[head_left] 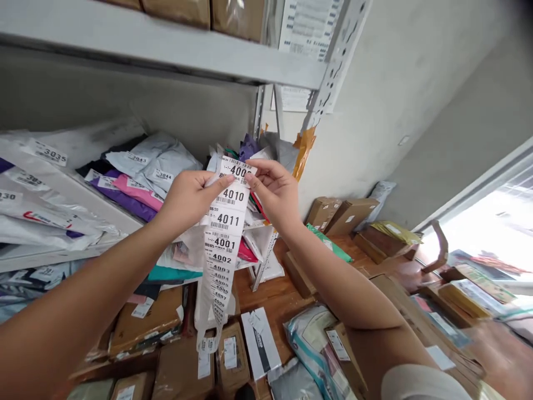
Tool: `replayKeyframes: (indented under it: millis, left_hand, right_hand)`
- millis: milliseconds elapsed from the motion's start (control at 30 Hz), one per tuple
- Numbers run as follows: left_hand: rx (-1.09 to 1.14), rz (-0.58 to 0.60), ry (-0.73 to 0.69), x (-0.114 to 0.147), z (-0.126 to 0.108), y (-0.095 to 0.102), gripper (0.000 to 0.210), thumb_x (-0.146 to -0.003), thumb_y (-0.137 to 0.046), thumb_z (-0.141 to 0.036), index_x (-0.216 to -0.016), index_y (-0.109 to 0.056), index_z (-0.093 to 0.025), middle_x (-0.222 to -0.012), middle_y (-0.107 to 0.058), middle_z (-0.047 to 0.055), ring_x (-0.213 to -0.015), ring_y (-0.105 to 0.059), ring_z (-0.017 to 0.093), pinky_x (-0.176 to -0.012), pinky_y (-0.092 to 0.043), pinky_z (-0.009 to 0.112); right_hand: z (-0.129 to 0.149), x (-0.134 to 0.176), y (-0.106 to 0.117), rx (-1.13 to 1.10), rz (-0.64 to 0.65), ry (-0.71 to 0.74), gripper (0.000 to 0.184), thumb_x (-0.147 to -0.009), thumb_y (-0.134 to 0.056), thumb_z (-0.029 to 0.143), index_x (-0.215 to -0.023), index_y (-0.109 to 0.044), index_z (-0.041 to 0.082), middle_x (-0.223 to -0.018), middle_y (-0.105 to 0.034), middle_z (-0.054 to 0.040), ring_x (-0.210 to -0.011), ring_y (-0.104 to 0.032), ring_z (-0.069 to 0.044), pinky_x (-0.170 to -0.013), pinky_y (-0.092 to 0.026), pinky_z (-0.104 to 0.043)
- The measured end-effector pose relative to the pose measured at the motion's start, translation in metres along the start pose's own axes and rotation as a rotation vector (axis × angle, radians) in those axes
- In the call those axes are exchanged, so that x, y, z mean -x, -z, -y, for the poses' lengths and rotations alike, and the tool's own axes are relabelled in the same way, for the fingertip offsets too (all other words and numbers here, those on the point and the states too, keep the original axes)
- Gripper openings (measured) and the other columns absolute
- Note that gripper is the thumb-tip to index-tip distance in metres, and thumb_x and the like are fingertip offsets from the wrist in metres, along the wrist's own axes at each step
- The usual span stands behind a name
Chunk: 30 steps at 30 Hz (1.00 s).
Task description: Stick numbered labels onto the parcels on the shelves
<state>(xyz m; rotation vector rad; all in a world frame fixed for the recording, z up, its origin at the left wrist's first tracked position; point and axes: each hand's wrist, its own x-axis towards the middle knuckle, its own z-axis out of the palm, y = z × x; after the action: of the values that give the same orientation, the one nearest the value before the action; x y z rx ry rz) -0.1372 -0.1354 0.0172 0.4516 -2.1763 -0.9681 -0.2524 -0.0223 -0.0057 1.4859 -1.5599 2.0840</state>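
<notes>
A long strip of white numbered labels (225, 222) hangs down between my hands, printed with numbers such as 4010, 4011 and 4001. My left hand (187, 194) pinches the strip's left edge near its top, thumb lying across the front. On the other side, my right hand (275, 191) grips the top label by its right edge, thumb and fingers closed on it. The strip's lower end curls near the floor boxes. Behind it, a shelf holds bagged parcels, among them a grey-white parcel (156, 161) with labels 3043 and 3044.
A metal shelf post (328, 78) with orange tape (305, 150) rises right of my hands. A shelf beam (166, 44) crosses above them. Cardboard boxes (183, 361) and a plastic-wrapped parcel (310, 344) crowd the wooden floor (254, 294). More boxes (350, 214) line the wall.
</notes>
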Motion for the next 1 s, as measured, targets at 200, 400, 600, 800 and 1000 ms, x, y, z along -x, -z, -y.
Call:
replayKeyframes:
  millis: [200, 400, 600, 800, 1000]
  left_hand:
    - [0.215, 0.140, -0.082, -0.008, -0.004, 0.017, 0.029, -0.066, -0.070, -0.045, -0.062, -0.061, -0.018, -0.052, -0.049, -0.004, -0.049, -0.043, 0.011, -0.048, -0.031, 0.022]
    - [0.255, 0.001, -0.147, -0.011, 0.001, 0.013, 0.042, -0.074, -0.053, -0.052, -0.050, -0.046, -0.019, -0.046, -0.037, -0.005, -0.046, -0.034, 0.009, -0.044, -0.026, 0.022]
    - [0.425, 0.164, -0.095, -0.048, -0.007, 0.018, 0.034, -0.058, -0.072, -0.047, -0.066, -0.060, -0.016, -0.060, -0.058, 0.000, -0.054, -0.048, 0.013, -0.050, -0.036, 0.023]
    - [0.233, 0.015, -0.264, -0.080, -0.009, 0.014, 0.050, -0.075, -0.052, -0.059, -0.048, -0.044, -0.018, -0.056, -0.042, -0.003, -0.050, -0.040, 0.010, -0.047, -0.029, 0.023]
    - [0.419, -0.108, -0.271, -0.117, -0.019, -0.016, 0.047, -0.074, -0.055, -0.061, -0.055, -0.051, -0.017, -0.059, -0.048, -0.001, -0.051, -0.043, 0.011, -0.047, -0.033, 0.024]
  right_hand:
    - [0.030, -0.001, -0.013, 0.110, -0.090, 0.117, 0.017, -0.081, -0.061, 0.025, -0.097, -0.065, 0.025, -0.078, -0.056, 0.0020, -0.070, -0.054, -0.011, -0.071, -0.052, -0.028]
    - [0.041, -0.008, -0.027, 0.004, -0.222, 0.041, 0.026, -0.071, -0.069, 0.024, -0.097, -0.063, 0.023, -0.076, -0.061, 0.0007, -0.069, -0.058, -0.013, -0.069, -0.052, -0.029]
    - [0.034, -0.073, -0.034, 0.033, -0.193, 0.101, 0.011, -0.072, -0.067, 0.030, -0.071, -0.061, 0.020, -0.071, -0.064, -0.0018, -0.067, -0.059, -0.015, -0.065, -0.049, -0.030]
    - [0.026, -0.200, -0.012, 0.198, -0.283, 0.365, 0.012, -0.073, -0.062, 0.031, -0.071, -0.057, 0.020, -0.067, -0.062, 0.0004, -0.060, -0.056, -0.014, -0.062, -0.048, -0.029]
    - [-0.002, -0.270, -0.010, 0.377, -0.110, 0.515, 0.009, -0.076, -0.061, 0.019, -0.069, -0.055, 0.019, -0.070, -0.059, -0.0003, -0.057, -0.052, -0.013, -0.062, -0.043, -0.029]
